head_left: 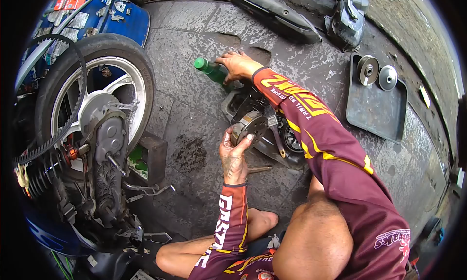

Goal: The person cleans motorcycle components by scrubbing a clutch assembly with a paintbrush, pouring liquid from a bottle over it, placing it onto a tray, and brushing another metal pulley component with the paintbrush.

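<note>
The left hand [234, 163] is holding a round metal clutch drum [251, 124] in a closed grasp, its thumb bearing on the lower edge and its fingers wrapping the near side. The right hand [242, 66] is closing around a green bottle [212, 69], its fingers curving over the side; the lighter green cap [199, 63] is showing beyond them.

Taking the drum as centre, the bottle is standing off at 11 o'clock, with its cap end pointing up and left. A brush [278, 142] is lying just beside the drum at 4 o'clock. A shallow dark tray [377, 113] is sitting well apart at 2 to 3 o'clock, two round metal parts [368, 71] resting at its upper end. A spoked wheel [46, 85] is occupying 9 o'clock.

Handling, in judgement: the drum is appearing rigid, compact and fairly heavy, and any oily film would be making it slippery; the outer rim is offering the soundest hold. The bottle is seeming light, smooth and somewhat yielding, best taken around its body.

Materials: the drum is presenting a dull, dark flat face with small holes and a worn, shinier side wall. The tyre is showing matt rubber around pale metal spokes. The floor [182, 109] is displaying rough grey slabs with dark stains.
</note>
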Demonstrator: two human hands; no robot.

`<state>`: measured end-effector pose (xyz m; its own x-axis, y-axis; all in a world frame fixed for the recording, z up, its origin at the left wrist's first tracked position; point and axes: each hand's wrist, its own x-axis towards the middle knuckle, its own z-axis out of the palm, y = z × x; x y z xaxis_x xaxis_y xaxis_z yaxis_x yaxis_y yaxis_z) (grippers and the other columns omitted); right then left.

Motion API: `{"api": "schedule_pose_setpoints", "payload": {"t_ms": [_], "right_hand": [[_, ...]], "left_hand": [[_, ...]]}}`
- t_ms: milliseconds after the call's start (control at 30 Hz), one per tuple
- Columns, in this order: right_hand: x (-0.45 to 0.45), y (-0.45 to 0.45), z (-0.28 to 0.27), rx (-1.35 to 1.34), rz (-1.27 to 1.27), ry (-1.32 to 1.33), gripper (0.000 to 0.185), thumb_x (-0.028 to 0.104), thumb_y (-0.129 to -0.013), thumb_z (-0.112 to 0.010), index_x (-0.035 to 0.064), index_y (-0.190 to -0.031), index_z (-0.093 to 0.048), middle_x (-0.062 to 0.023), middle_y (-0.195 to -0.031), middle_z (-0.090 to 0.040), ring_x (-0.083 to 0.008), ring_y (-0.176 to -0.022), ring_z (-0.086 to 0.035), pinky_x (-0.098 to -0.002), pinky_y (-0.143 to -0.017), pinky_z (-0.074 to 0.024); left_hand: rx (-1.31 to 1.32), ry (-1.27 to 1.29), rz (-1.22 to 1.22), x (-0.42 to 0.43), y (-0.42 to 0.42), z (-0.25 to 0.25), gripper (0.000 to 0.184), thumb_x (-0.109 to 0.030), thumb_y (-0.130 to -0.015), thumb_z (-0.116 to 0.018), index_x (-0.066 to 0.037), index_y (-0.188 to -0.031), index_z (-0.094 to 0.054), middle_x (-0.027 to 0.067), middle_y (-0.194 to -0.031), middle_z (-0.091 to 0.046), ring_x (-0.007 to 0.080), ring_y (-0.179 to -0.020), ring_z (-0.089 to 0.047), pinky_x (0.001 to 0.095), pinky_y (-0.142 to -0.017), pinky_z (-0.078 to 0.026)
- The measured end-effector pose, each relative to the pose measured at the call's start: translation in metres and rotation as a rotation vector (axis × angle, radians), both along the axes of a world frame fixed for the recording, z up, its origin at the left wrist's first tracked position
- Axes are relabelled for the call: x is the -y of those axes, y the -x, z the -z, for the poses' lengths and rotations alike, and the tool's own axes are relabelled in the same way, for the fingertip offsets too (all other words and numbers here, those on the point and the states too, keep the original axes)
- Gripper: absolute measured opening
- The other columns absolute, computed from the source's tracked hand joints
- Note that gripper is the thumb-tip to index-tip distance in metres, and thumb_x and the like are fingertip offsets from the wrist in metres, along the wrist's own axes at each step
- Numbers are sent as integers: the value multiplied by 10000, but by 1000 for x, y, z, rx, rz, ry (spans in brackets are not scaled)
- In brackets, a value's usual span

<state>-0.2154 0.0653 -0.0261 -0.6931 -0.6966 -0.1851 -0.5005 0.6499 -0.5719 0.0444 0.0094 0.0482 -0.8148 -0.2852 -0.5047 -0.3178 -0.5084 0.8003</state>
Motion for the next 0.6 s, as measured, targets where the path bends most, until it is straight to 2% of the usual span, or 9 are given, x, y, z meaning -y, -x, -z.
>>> {"api": "schedule_pose_setpoints", "payload": {"t_ms": [33, 67, 167, 200, 300, 333, 433, 533, 600], "right_hand": [[4, 0, 3, 57, -16, 13, 910, 361, -648, -867, 175, -1444, -468, -111, -1450, -492, -324, -1419, -358, -642, -1146, -251], [6, -4, 6, -8, 0, 69, 865, 351, -647, -861, 150, -1408, -501, -134, -1368, -560, -325, -1344, -459, -573, -1116, -345], [13, -5, 13, 11, -21, 245, 835, 348, -639, -860, 125, -1372, -529, -158, -1220, -650, -339, -1211, -579, -478, -1048, -435], [14, -8, 12, -52, -9, 341, 737, 345, -652, -848, 73, -1274, -563, -205, -1039, -694, -384, -1035, -658, -440, -914, -504], [17, -8, -7, 161, 156, 574, 683, 338, -680, -844, 31, -1219, -559, -227, -991, -691, -362, -916, -697, -425, -812, -533], [16, -7, -20, 69, 207, 618, 666, 328, -699, -845, 27, -1210, -544, -216, -918, -701, -356, -870, -704, -414, -785, -534], [-20, -16, -84, -40, 201, 760, 666, 284, -709, -853, 22, -1226, -525, -206, -1010, -690, -319, -923, -690, -407, -821, -529], [-94, -35, -126, -274, 24, 560, 689, 282, -678, -861, 28, -1227, -531, -195, -1006, -658, -353, -934, -664, -418, -849, -523], [-155, -55, -151, -311, -97, 305, 691, 292, -660, -857, 31, -1216, -540, -189, -966, -647, -390, -918, -651, -441, -846, -523]], "left_hand": [[6, -102, -37, 5, 0, -2, 381, 60, -788, -741, -52, -1131, -618, 41, -1078, -683, 141, -967, -651, 277, -913, -501], [15, -147, -49, 9, -1, -3, 345, 30, -819, -706, -48, -1144, -623, 70, -1093, -691, 175, -962, -668, 323, -917, -519], [74, -374, -101, 21, -9, 7, 316, -14, -851, -682, -48, -1160, -628, 74, -1094, -692, 189, -960, -671, 363, -921, -525], [65, -438, -100, 25, -15, 16, 310, -55, -893, -641, -33, -1200, -607, 86, -1112, -680, 215, -1037, -660, 408, -959, -532], [74, -555, -163, 25, -20, 33, 313, -63, -892, -658, -60, -1199, -595, 78, -1109, -675, 214, -1024, -666, 427, -961, -530], [65, -566, -172, 20, -16, 28, 313, -63, -892, -658, -60, -1199, -595, 78, -1109, -675, 214, -1024, -666, 427, -961, -530], [64, -438, -190, 5, -6, 15, 318, -72, -894, -669, -109, -1194, -572, 67, -1116, -669, 205, -998, -677, 418, -918, -554], [48, -307, -113, 0, 1, 26, 365, -62, -884, -687, -141, -1205, -533, 61, -1120, -664, 186, -983, -688, 376, -828, -589], [40, -317, -59, -1, 5, 27, 433, -72, -869, -711, -120, -1245, -502, 67, -1128, -663, 201, -1016, -681, 390, -854, -583]]}}
